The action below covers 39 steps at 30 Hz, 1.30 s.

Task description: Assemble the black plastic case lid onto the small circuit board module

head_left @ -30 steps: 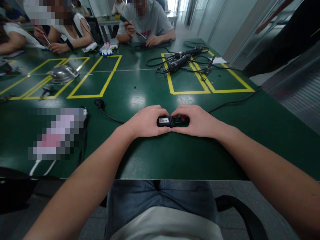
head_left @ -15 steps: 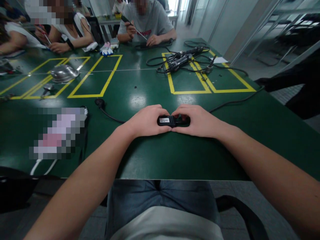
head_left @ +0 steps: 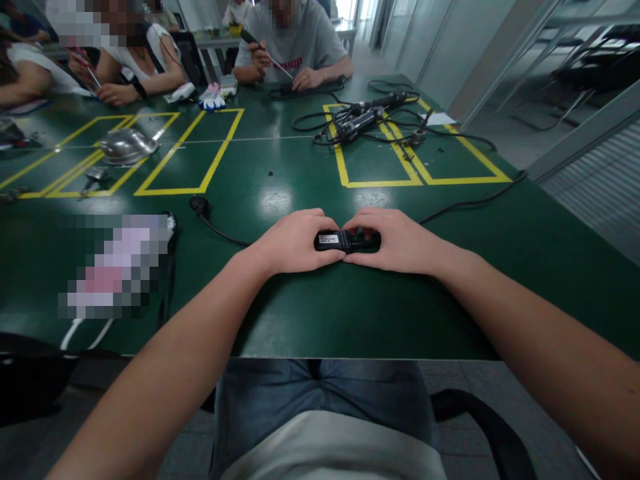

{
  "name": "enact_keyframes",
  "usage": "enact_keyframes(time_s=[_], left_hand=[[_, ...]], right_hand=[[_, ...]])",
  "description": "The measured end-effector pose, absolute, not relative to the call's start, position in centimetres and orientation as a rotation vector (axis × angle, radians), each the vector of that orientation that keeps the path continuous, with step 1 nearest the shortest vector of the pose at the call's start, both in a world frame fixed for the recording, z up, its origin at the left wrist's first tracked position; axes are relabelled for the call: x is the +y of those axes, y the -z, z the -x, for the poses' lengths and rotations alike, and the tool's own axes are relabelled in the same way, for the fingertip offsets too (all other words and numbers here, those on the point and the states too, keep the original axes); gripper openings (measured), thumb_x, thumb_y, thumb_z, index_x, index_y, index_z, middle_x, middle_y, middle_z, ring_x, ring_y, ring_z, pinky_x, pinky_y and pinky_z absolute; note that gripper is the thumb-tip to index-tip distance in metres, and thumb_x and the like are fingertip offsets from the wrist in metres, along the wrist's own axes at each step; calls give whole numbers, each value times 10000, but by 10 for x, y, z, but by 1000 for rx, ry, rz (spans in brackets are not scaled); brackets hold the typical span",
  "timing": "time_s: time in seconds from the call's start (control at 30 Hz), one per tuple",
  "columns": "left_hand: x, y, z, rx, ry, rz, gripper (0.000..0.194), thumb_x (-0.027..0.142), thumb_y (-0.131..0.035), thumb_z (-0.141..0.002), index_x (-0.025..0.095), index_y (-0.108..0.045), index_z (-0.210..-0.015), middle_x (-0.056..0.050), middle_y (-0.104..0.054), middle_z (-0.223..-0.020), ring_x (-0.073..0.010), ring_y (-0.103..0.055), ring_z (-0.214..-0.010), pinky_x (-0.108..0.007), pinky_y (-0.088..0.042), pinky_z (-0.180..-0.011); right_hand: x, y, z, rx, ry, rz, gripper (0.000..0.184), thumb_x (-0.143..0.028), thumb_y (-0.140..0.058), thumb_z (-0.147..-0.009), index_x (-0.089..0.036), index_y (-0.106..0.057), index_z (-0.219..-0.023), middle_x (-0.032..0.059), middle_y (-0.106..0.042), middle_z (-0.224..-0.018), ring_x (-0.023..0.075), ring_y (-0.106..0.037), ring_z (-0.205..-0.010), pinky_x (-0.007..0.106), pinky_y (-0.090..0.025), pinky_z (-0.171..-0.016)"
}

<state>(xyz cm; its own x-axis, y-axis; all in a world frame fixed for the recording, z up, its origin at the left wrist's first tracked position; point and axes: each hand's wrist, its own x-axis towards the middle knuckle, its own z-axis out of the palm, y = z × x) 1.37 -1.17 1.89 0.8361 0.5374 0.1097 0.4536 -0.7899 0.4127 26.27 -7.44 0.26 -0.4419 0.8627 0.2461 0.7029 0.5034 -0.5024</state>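
A black corded device with a white label [head_left: 329,239] lies between my two hands near the table's front edge. My left hand [head_left: 300,241] is wrapped round its labelled left part, fingers behind and thumb in front. My right hand [head_left: 387,241] curls round the narrower right part, its thumb and fingertips meeting the left hand's at the middle. Much of the device is hidden under the palms. From behind my left wrist a black cable runs to a power plug [head_left: 199,205] on the table. Another black cable [head_left: 470,204] leads from beyond my right hand to the table's right edge.
A phone-like object, blurred out [head_left: 117,263], lies at the left with white cords. Further back are a metal bowl-shaped part [head_left: 127,147], tangled black corded tools [head_left: 363,123] and yellow tape outlines [head_left: 217,157]. Across the table, a person [head_left: 300,47] holds a long-shafted tool.
My hands and the device hold nearly the same place. A dark shape at the right beyond the table has gone from view.
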Motion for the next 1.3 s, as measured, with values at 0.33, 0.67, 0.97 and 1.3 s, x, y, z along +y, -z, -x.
enact_keyframes(time_s=[0.33,0.67,0.97,1.3], left_hand=[[-11,-18,-14,745,-297,-2645,349,438,-818,-941,203,-845,-1198,-86,-781,-1069,-289,-746,-986,-407,-584,-928],[-11,-17,-13,746,-290,-2663,363,437,-809,-949,187,-823,-1212,-99,-784,-1099,-301,-753,-1010,-419,-586,-935],[-11,-16,-14,767,-326,-2626,392,465,-820,-918,187,-751,-1187,-98,-805,-1112,-296,-741,-980,-421,-562,-907],[-11,-17,-14,795,-300,-2635,354,509,-774,-934,197,-738,-1096,-84,-786,-1017,-282,-724,-914,-395,-535,-854]], right_hand=[[-74,-2,-263,-2279,-464,1294,349,-445,-899,-861,-237,-827,-1132,85,-802,-1051,274,-733,-874,401,-566,-806],[-74,-3,-263,-2285,-454,1296,347,-437,-892,-866,-234,-827,-1140,87,-805,-1045,276,-739,-875,401,-570,-806],[-75,-3,-262,-2282,-454,1311,372,-483,-886,-880,-223,-828,-1139,97,-808,-1046,283,-742,-884,408,-571,-816],[-75,-3,-262,-2294,-450,1299,381,-480,-885,-886,-213,-828,-1151,95,-800,-1043,270,-730,-870,394,-562,-812]])
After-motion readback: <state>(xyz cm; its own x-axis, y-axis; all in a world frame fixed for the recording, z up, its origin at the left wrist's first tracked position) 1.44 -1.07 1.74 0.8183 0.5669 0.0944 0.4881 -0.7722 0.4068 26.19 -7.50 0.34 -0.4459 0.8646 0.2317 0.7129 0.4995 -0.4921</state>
